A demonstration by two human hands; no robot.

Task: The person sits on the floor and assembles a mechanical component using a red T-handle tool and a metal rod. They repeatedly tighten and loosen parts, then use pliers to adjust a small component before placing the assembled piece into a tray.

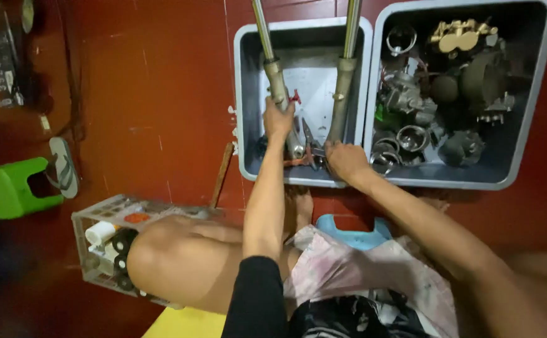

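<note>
Two long metal fork tubes stand tilted in a grey plastic tub (243,94). My left hand (278,119) is wrapped around the lower part of the left fork tube (275,75). My right hand (345,161) reaches into the tub's near edge at the foot of the right fork tube (343,81), its fingers closed among small tools there, including what looks like pliers (308,141). Just what the right hand grips is hidden by its fingers.
A second grey tub (524,125) at the right holds several metal engine parts. A white crate (95,216) with rolls sits by my left knee. A green stool (10,188), a sandal (63,166) and a wooden stick (222,175) lie on the red floor. A blue stool (355,235) is under me.
</note>
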